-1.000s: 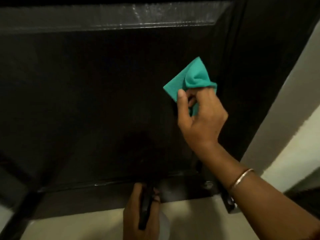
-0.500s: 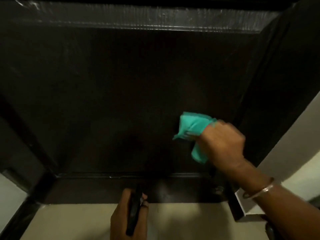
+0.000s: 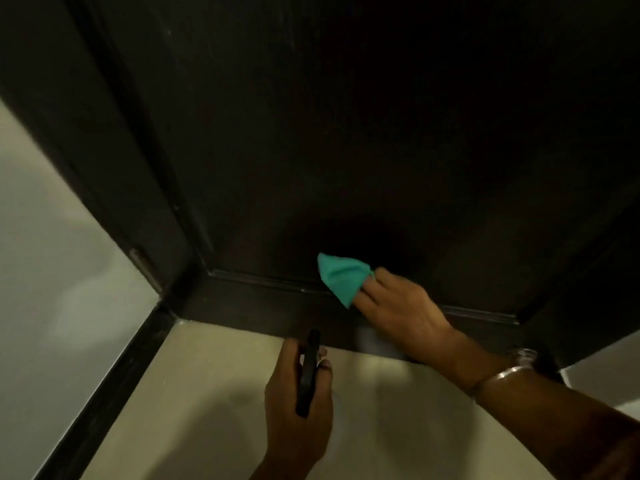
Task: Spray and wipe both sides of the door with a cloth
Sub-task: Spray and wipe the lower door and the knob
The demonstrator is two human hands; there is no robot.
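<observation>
Right hand point(image 3: 401, 311) is pressing a teal cloth point(image 3: 341, 276) against the dark door point(image 3: 346, 133) near its bottom moulding, fingers partly hiding the cloth, while the left hand point(image 3: 298, 393) is gripping a dark object point(image 3: 308, 374), hard to identify, above the pale floor point(image 3: 214, 393).

No legible text, label, brand, number or sign appears on any surface. The dark brown wooden door point(image 3: 346, 133) carries no readable marking. The folded teal cloth point(image 3: 341, 275) is plain.
</observation>
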